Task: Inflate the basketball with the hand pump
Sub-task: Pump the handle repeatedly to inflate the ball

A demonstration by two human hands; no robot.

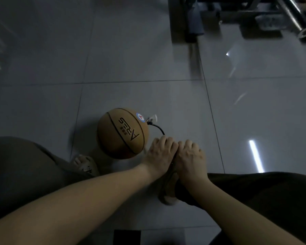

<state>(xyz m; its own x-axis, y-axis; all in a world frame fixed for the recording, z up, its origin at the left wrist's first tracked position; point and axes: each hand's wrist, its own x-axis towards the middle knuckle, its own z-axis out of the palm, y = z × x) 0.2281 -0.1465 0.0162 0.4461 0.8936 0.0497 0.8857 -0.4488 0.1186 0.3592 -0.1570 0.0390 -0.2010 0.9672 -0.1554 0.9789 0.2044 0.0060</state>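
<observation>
The basketball (123, 133) lies left of the pump.
Left hand (159, 152) and right hand (189, 156) curl their fingers side by side over the hidden pump handle; the left hand is nearer the ball on the floor (131, 59), with the hose (157, 129) between them.

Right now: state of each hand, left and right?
Left hand: fingers curled, gripping the dark pump handle, which is mostly hidden under both hands.
Right hand: fingers curled, gripping the same handle.
</observation>
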